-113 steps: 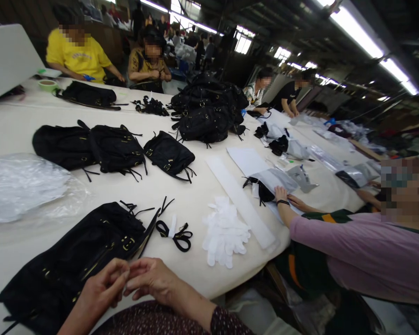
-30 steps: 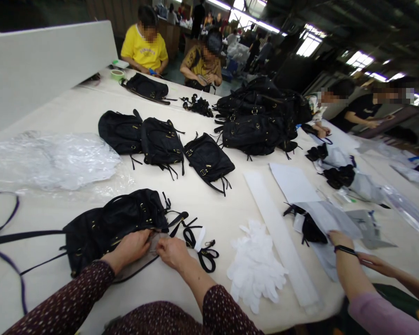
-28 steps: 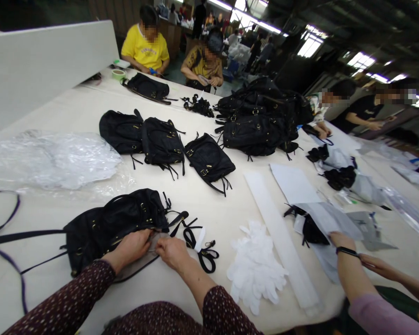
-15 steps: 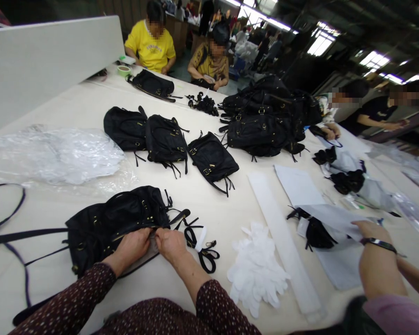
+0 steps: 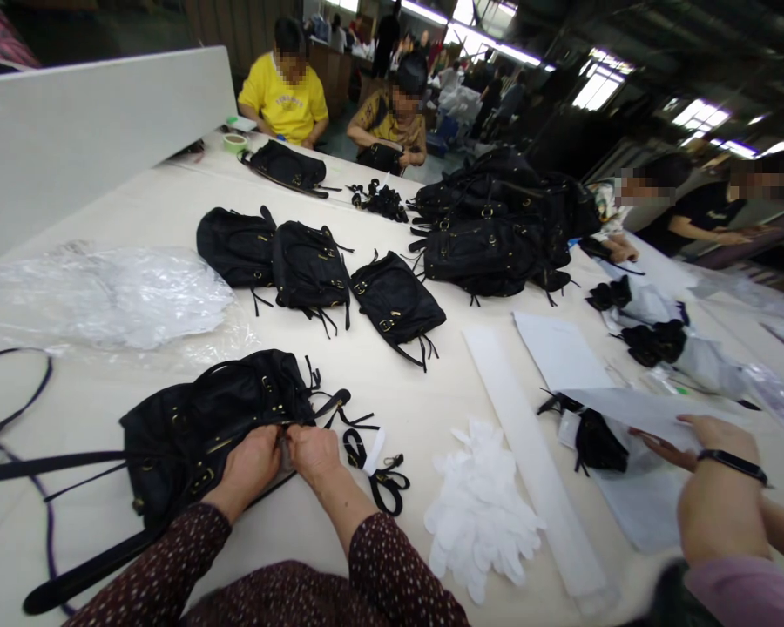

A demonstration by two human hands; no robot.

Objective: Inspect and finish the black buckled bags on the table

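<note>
A black handbag [image 5: 226, 405] with gold-coloured buckles and studs lies on its side in front of me. My left hand [image 5: 256, 460] is closed on the near edge of the bag, by its opening. Close beside it, my right hand [image 5: 314, 453] pinches the same edge, where a strip of greyish lining shows between the hands. My fingertips are partly hidden in the fold. To the right of the bag lies a coiled black strap [image 5: 388, 488] with a white band around it. A long strap [image 5: 58, 466] runs off the bag to the left.
Several black bags [image 5: 398, 300] lie farther back, beside a large pile [image 5: 483, 244]. Clear plastic [image 5: 131, 292] spreads at left; white cut pieces [image 5: 483, 514] and a long white strip [image 5: 529, 461] lie right. A co-worker's hand [image 5: 725, 444] handles white sheets at far right.
Both my hands stay on the bag's edge, with small shifts of the fingers. At right, the co-worker's arms have moved, and a second hand now shows under the sheet.
</note>
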